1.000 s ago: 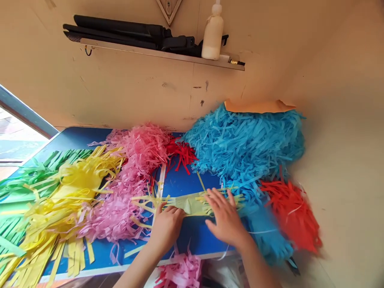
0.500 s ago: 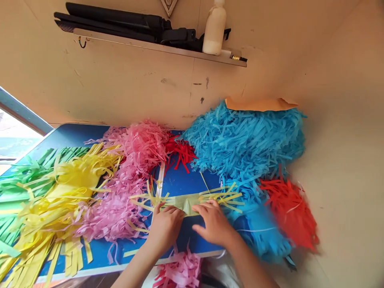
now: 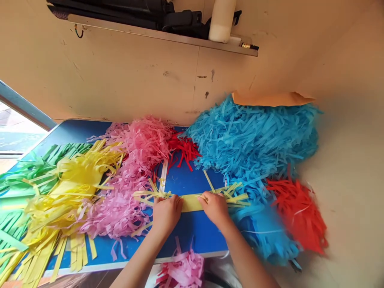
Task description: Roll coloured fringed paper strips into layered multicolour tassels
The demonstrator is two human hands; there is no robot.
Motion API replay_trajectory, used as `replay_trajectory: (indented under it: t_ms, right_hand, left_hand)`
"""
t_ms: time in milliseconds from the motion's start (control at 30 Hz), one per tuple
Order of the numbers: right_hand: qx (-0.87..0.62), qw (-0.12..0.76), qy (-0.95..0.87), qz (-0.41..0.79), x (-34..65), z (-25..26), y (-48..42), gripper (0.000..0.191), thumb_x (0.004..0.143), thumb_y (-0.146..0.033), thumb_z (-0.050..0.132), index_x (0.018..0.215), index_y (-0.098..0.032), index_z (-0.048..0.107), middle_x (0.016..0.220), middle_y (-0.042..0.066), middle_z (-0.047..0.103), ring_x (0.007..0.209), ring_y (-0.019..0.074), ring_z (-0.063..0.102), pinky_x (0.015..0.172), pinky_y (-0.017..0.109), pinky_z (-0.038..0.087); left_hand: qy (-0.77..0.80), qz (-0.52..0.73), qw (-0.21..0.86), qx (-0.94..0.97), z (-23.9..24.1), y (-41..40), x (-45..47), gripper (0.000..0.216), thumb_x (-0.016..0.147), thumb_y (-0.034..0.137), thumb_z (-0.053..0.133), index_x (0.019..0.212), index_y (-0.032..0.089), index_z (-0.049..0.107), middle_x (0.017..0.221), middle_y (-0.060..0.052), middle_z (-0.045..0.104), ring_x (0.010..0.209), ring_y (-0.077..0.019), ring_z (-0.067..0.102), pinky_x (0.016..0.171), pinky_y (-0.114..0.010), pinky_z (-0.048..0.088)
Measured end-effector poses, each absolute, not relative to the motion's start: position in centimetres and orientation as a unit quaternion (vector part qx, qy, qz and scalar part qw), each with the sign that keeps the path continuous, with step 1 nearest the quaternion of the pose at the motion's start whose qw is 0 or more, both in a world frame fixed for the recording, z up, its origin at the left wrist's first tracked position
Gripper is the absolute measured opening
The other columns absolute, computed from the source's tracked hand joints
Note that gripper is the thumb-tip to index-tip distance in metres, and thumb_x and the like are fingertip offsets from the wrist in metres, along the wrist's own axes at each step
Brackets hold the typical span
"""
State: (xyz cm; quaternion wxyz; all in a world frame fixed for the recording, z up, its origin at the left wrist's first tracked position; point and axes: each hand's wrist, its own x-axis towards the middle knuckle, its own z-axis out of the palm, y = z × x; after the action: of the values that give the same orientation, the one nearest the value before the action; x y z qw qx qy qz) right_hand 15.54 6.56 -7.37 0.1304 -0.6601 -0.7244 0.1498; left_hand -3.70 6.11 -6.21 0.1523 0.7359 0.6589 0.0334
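A strip of yellow tissue paper (image 3: 192,203) with fringed ends stretches between my two hands, just over the blue table (image 3: 192,180). My left hand (image 3: 167,211) grips it near its left fringe, fingers curled round the paper. On the other side my right hand (image 3: 215,206) pinches it close to the right fringe. The middle of the strip looks flat and taut. Cut yellow strands spread outward past both hands. Pink fringed paper (image 3: 115,212) lies left of my left hand, and blue fringed paper (image 3: 267,228) lies right of my right hand.
Yellow fringe (image 3: 78,176) and green fringe (image 3: 39,176) cover the table's left side. A large blue fringe heap (image 3: 255,140) rests against the wall, with red fringe (image 3: 300,212) in front. Overhead, a shelf (image 3: 168,37) holds a white bottle (image 3: 222,22) and black items.
My fingers have closed on the yellow paper, which was loose and creased under my hands and is now flat and taut. The view has shifted slightly.
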Motion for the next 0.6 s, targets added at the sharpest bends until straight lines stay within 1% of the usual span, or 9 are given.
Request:
replay_trajectory:
  t_ms: [167, 367, 433, 467, 533, 567, 600]
  right_hand:
    - [-0.673, 0.123, -0.715, 0.139, 15.43, -7.9, 6.77, 0.018, 0.092, -0.032, 0.061, 0.078, -0.022, 0.066, 0.075, 0.0, 0.074, 0.072, 0.0176, 0.067, 0.072, 0.029, 0.034]
    - [-0.681, 0.112, -0.711, 0.135, 15.33, -8.11, 6.99, 0.019, 0.092, -0.033, 0.061, 0.078, -0.022, 0.066, 0.071, 0.001, 0.073, 0.07, 0.0185, 0.066, 0.072, 0.03, 0.034]
    - [-0.685, 0.11, -0.708, 0.134, 15.32, -7.96, 6.92, 0.018, 0.092, -0.034, 0.06, 0.079, -0.023, 0.066, 0.072, 0.001, 0.073, 0.071, 0.0193, 0.065, 0.073, 0.031, 0.034]
    - [-0.691, 0.113, -0.703, 0.124, 15.32, -7.84, 6.84, 0.016, 0.091, -0.034, 0.061, 0.082, -0.022, 0.066, 0.075, 0.002, 0.073, 0.073, 0.0205, 0.065, 0.074, 0.032, 0.034]
    - [-0.704, 0.131, -0.694, 0.075, 15.31, -7.58, 6.6, 0.014, 0.089, -0.034, 0.065, 0.095, -0.021, 0.066, 0.091, 0.006, 0.073, 0.086, 0.0247, 0.064, 0.08, 0.035, 0.034]
    - [-0.704, 0.141, -0.694, 0.045, 15.3, -7.45, 6.48, 0.016, 0.089, -0.032, 0.065, 0.101, -0.021, 0.066, 0.1, 0.008, 0.072, 0.095, 0.0268, 0.062, 0.085, 0.038, 0.033]
    - [-0.691, 0.144, -0.709, 0.021, 15.3, -7.34, 6.39, 0.016, 0.09, -0.029, 0.064, 0.104, -0.021, 0.065, 0.107, 0.009, 0.07, 0.101, 0.0281, 0.059, 0.088, 0.04, 0.031]
  left_hand:
    - [0.664, 0.013, 0.139, 0.735, -6.51, 6.51, -3.63, 0.04, 0.097, 0.033, 0.035, 0.084, 0.016, 0.069, 0.076, -0.012, 0.076, 0.075, -0.0265, 0.071, 0.081, -0.039, 0.037]
    - [0.664, 0.004, 0.122, 0.737, -6.71, 6.6, -3.56, 0.038, 0.098, 0.034, 0.037, 0.084, 0.016, 0.068, 0.073, -0.01, 0.074, 0.071, -0.0252, 0.07, 0.077, -0.037, 0.038]
    - [0.664, 0.005, 0.111, 0.74, -6.66, 6.46, -3.48, 0.035, 0.098, 0.034, 0.039, 0.087, 0.016, 0.068, 0.074, -0.01, 0.073, 0.072, -0.0256, 0.068, 0.077, -0.038, 0.038]
    - [0.668, 0.008, 0.103, 0.737, -6.58, 6.39, -3.47, 0.033, 0.098, 0.033, 0.04, 0.093, 0.016, 0.068, 0.08, -0.01, 0.073, 0.077, -0.0268, 0.068, 0.078, -0.039, 0.039]
    - [0.659, 0.025, 0.073, 0.748, -6.36, 6.32, -3.57, 0.029, 0.098, 0.029, 0.041, 0.109, 0.016, 0.065, 0.102, -0.014, 0.071, 0.096, -0.0298, 0.064, 0.086, -0.043, 0.038]
    - [0.631, 0.031, 0.059, 0.773, -6.24, 6.35, -3.69, 0.029, 0.097, 0.025, 0.042, 0.114, 0.017, 0.063, 0.112, -0.015, 0.068, 0.104, -0.0308, 0.06, 0.089, -0.044, 0.037]
    - [0.587, 0.031, 0.051, 0.807, -6.12, 6.42, -3.87, 0.028, 0.097, 0.023, 0.043, 0.115, 0.019, 0.063, 0.116, -0.014, 0.066, 0.107, -0.0304, 0.057, 0.091, -0.044, 0.036]
